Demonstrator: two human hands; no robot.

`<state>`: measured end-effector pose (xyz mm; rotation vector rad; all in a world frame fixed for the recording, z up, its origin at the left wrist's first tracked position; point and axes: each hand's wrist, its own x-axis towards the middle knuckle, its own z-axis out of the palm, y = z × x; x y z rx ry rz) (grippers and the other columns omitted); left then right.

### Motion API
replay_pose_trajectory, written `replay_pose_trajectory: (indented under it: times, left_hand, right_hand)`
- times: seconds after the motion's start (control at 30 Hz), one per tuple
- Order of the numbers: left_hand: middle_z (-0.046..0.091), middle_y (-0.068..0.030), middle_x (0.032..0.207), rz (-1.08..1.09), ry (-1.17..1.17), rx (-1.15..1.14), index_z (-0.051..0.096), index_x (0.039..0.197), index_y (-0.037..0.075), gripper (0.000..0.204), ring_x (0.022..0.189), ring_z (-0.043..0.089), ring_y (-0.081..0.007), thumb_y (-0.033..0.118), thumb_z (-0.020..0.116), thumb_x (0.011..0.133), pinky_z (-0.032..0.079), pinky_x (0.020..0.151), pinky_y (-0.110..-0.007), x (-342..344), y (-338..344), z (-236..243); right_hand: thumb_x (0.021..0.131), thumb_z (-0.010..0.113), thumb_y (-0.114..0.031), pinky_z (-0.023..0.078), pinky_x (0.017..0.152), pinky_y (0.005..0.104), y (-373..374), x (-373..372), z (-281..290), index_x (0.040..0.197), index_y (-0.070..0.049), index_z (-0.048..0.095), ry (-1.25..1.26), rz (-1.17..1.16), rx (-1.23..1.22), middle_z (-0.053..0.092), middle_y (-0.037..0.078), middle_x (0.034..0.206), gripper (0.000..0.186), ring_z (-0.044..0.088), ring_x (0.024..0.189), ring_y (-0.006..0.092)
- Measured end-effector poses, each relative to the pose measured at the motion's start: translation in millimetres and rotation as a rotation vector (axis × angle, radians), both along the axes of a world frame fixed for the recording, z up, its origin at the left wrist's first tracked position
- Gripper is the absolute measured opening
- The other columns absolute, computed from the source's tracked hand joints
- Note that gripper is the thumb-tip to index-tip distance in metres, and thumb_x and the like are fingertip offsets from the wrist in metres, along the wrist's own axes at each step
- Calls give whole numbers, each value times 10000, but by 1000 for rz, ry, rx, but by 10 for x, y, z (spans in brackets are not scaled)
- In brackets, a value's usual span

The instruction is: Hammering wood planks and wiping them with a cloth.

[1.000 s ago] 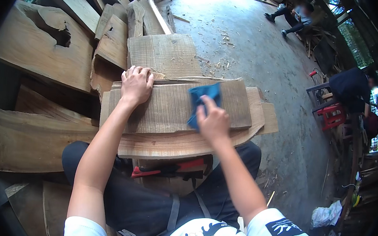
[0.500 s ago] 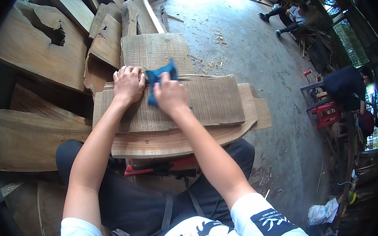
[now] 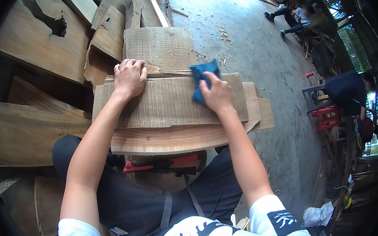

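A rough-sawn wooden board (image 3: 163, 105) lies across other planks in front of me, above my lap. My left hand (image 3: 130, 78) is closed over the far left edge of this board, fingers bent and thumb tucked alongside. Under my right hand (image 3: 217, 92), on the right half of the board, is a crumpled blue sheet (image 3: 198, 74), cloth or sandpaper; I cannot tell which. My right fingers press and grip it against the wood, and part of it sticks out past the far edge. A thicker, curved plank (image 3: 165, 142) shows below the board on my side.
Beneath the planks sits a red and black tool (image 3: 140, 166), partly hidden. Large slabs (image 3: 44, 40) lean and stack at the left. Wood shavings (image 3: 222, 34) litter the concrete floor. One person (image 3: 294, 17) sits far right; another (image 3: 346, 88) is near a red stool (image 3: 326, 117).
My right hand has slid right along the board with the blue sheet, from near my left hand to the board's right half. My left hand stays at the same edge.
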<state>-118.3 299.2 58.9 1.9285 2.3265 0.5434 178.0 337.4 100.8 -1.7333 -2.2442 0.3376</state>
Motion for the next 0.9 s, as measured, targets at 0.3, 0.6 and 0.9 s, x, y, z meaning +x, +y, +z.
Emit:
replay_pose_trajectory:
  times: [0.3, 0.6, 0.9]
  left_hand:
    - [651, -136, 1344, 20, 17, -26, 684, 1295, 110, 397, 1351, 531, -301, 320, 501, 1011, 334, 1169, -527, 41, 12, 14]
    - [669, -107, 1326, 11, 30, 22, 700, 1274, 137, 345, 1338, 550, -280, 278, 538, 1005, 345, 1154, -500, 5, 6, -11]
    - [670, -104, 1315, 14, 28, 16, 694, 1268, 107, 372, 1329, 551, -269, 319, 524, 1014, 347, 1155, -506, 12, -1, -16]
  right_hand:
    - [995, 613, -365, 620, 839, 555, -12, -256, -53, 1296, -102, 640, -13, -40, 3, 752, 289, 983, 400, 745, 951, 470]
    - [976, 635, -347, 618, 782, 528, -288, -1298, -19, 1038, -55, 669, 95, 216, -14, 747, 251, 870, 300, 752, 844, 438]
    - [986, 614, -408, 627, 852, 544, -17, -186, 5, 1285, -142, 679, -49, 66, -15, 756, 280, 1005, 405, 751, 976, 441]
